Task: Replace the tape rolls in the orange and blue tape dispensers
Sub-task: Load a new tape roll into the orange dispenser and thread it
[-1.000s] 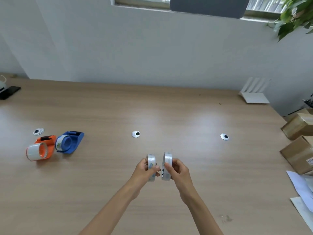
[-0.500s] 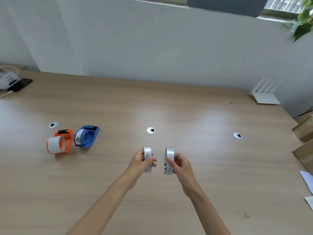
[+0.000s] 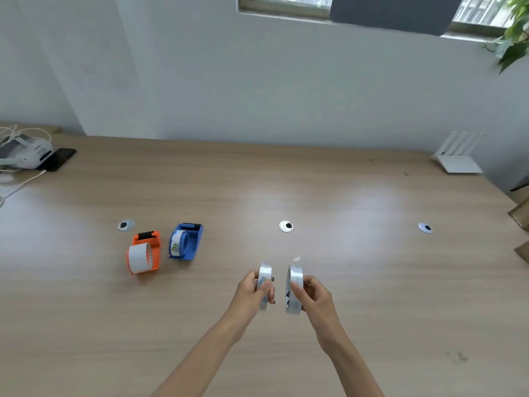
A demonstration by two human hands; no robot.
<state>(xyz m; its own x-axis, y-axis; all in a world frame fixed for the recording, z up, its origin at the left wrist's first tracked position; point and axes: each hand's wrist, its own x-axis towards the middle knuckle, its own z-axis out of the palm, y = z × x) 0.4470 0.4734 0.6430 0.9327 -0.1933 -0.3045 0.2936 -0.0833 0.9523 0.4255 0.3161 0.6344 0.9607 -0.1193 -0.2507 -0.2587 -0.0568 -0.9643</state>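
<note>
Head view, single frame.

Left hand [image 3: 252, 293]: grip closed round the left tape roll [image 3: 264, 275], thumb over the near rim, fingers behind it.
Right hand [image 3: 315, 296]: grip closed round the right tape roll [image 3: 294, 282], thumb lying across its side face.
I see both rolls held on edge above the near middle of the table [image 3: 372, 267]. Their flat faces are turned toward each other, with a narrow gap between them, so they do not touch. A small crinkled tab [image 3: 297, 258] stands up from the top of the right tape roll.

Orange dispenser [image 3: 148, 250]: on the table, well to the left of my hands. A white roll [image 3: 138, 258] sits at its near end, and the black end points toward the wall.
Blue dispenser [image 3: 190, 245]: just beside the orange one, on its right, with a slim gap between them. It carries a pale roll [image 3: 179, 242] with a printed label; I cannot read the print.

Also on the table are three round grommets [image 3: 286, 226] in a row across the middle. A black phone [image 3: 58, 159] and a white device [image 3: 25, 153] with cables lie at the far left. A white router [image 3: 458, 159] stands at the far right, against the wall.
</note>
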